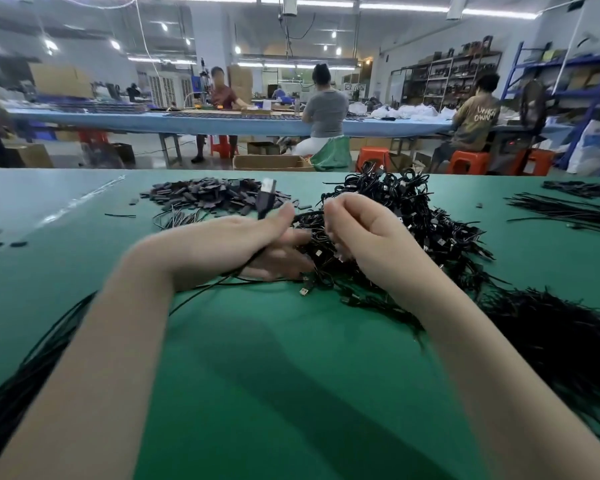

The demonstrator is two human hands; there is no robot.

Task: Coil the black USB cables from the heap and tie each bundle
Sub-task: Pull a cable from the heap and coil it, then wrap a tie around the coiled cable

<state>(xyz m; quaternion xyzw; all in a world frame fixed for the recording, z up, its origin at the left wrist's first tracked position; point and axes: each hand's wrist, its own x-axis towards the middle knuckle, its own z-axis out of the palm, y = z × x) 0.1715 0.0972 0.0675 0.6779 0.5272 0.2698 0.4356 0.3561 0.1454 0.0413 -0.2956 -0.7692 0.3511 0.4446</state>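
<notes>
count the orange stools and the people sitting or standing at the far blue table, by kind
orange stools: 5
people at the far blue table: 3
total: 8

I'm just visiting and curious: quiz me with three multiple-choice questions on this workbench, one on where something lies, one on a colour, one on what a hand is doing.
1. Where is the pile of small dark flat pieces?
A. beyond the left hand
B. on the floor
C. beside the right elbow

2. What colour is the table surface?
A. white
B. green
C. red

3. What is the left hand doing?
A. resting flat and empty
B. pointing at the ceiling
C. gripping a black USB cable

Answers: 1 A, the pile lies farther up the table than that hand. 2 B, the mat is green throughout. 3 C, the plug sticks up past the thumb.
</notes>
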